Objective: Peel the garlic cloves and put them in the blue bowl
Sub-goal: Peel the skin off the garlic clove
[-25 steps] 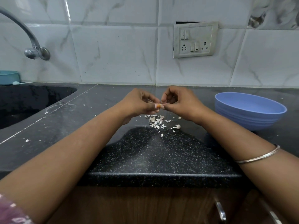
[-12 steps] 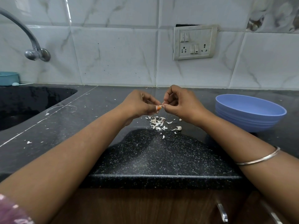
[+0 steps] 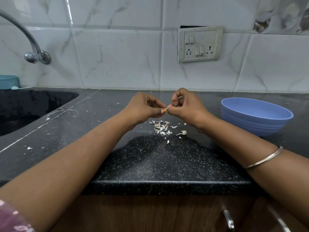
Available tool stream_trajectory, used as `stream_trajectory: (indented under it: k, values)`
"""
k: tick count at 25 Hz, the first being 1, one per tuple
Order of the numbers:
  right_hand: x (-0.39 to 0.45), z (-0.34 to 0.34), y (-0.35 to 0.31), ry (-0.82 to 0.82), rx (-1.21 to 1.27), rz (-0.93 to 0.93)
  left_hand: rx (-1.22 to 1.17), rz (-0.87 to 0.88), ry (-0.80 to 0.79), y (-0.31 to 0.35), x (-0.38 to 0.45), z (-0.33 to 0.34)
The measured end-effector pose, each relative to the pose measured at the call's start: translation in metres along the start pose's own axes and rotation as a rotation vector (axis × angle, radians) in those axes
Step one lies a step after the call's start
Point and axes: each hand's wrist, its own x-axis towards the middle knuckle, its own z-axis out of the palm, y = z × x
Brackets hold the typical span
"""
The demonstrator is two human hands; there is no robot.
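Nearest, both forearms reach out over the speckled black counter [image 3: 167, 164], a thin metal bangle [image 3: 264, 158] on the right one. Past the counter's edge lies a small heap of papery garlic skins [image 3: 161, 127], with one whole clove [image 3: 183, 132] just beside it to the right. Above the heap the left hand [image 3: 142, 108] and right hand [image 3: 187, 106] meet, fingers curled, both pinching a small garlic clove [image 3: 164, 110] between their fingertips. Off to the right, well apart, sits the blue bowl [image 3: 255, 122]; its inside is hidden from here. Behind, a sink [image 3: 25, 106], tap [image 3: 35, 56] and wall socket [image 3: 199, 44].
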Motion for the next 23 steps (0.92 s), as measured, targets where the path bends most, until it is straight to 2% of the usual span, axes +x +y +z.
stream_trajectory:
  k: [5,8,18,23]
  values:
    - [-0.0014,-0.0001,-0.001,-0.041,0.346,0.153,0.064,0.054,0.016,-0.0031,0.004,-0.0007]
    - [-0.0017,-0.0014,-0.0039,-0.063,0.441,0.223,0.076,0.07,0.028,-0.0052,0.0064,0.0001]
    - [-0.0013,-0.004,-0.0041,-0.107,0.408,0.274,-0.118,0.105,0.036,-0.0039,0.0064,-0.0008]
    - [-0.0034,-0.0023,-0.0056,-0.149,0.357,0.273,-0.193,0.069,0.043,-0.0054,0.0062,0.0003]
